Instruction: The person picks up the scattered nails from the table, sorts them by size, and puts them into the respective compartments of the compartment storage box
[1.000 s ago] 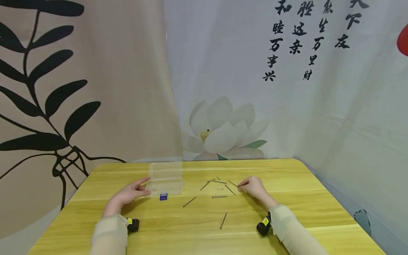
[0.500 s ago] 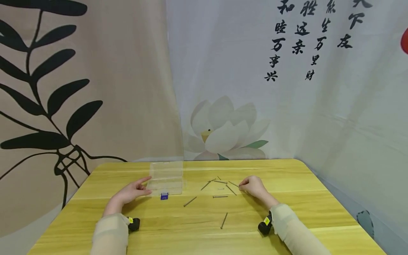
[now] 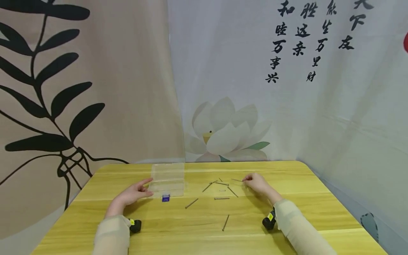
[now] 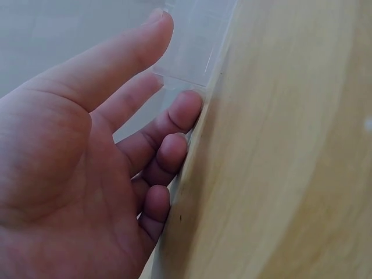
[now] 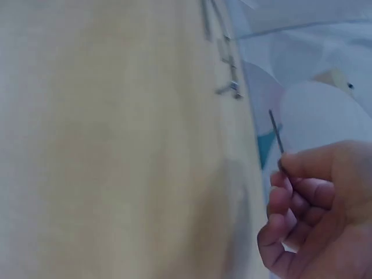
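A clear plastic box (image 3: pixel 173 192) with its lid raised lies at the table's back left, a blue latch (image 3: pixel 165 198) on its front. My left hand (image 3: pixel 132 194) touches the box's left side, thumb and forefinger spread apart along it. In the left wrist view the other fingers of the left hand (image 4: pixel 110 151) bend loosely beside the box corner (image 4: pixel 189 64). Over the right of the table, my right hand (image 3: pixel 257 183) pinches a thin nail (image 5: pixel 276 131) between thumb and fingertips. The nail points left, raised off the tabletop.
Loose nails lie about mid-table: a cluster with a crossed nail (image 3: pixel 207 187), another nail (image 3: pixel 221 198), one nail (image 3: pixel 191 203) nearer the box and a nail (image 3: pixel 225 222) toward the front. A printed curtain (image 3: pixel 223 88) hangs behind the wooden table (image 3: pixel 178 233).
My right hand has lifted the nail from the table and moved slightly right and back. The left hand stays at the box; the head view has shifted a little.
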{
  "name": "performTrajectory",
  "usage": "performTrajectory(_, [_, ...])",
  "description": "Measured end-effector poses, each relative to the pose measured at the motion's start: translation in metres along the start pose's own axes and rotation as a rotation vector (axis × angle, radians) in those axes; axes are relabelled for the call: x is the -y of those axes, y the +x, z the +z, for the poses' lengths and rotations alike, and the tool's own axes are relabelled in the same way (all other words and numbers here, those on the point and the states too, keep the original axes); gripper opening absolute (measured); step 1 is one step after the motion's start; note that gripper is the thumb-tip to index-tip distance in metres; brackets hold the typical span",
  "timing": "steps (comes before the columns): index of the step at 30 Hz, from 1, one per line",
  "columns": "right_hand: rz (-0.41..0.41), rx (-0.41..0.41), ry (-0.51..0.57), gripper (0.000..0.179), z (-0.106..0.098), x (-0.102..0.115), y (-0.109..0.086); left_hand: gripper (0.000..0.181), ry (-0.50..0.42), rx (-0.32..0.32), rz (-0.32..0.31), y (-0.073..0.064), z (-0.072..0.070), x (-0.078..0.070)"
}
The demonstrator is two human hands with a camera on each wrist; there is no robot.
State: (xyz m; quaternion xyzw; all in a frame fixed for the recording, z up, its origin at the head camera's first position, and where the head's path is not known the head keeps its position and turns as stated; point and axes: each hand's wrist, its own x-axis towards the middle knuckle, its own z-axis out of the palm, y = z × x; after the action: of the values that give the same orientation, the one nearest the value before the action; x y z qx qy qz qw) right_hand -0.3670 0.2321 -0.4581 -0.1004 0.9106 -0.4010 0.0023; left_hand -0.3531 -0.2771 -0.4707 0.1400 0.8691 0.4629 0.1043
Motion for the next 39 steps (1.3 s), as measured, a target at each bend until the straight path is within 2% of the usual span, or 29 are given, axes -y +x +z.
performTrajectory(4, [-0.011,0.017,0.046,0.021,-0.015,0.003,0.007,0.074,-0.002,-0.003,-0.013,-0.001,0.001,0.001])
performTrajectory(8, [-0.014,0.019,0.049,0.024,-0.027,0.008,0.013,0.075,-0.004,-0.007,-0.018,-0.003,0.001,0.003])
performTrajectory(14, [-0.004,0.029,0.061,0.023,-0.034,0.008,0.017,0.076,-0.011,0.006,-0.007,-0.007,0.003,0.005])
performTrajectory(21, [-0.015,0.032,0.095,0.024,-0.042,0.014,0.019,0.078,-0.009,0.003,-0.028,-0.005,0.004,0.005])
performTrajectory(28, [-0.012,0.060,0.109,0.028,-0.040,0.025,0.025,0.077,0.020,-0.010,-0.011,-0.001,0.002,0.004])
performTrajectory(39, [-0.042,0.080,0.121,0.022,-0.027,0.038,0.033,0.076,0.031,-0.002,-0.014,0.001,0.000,0.000])
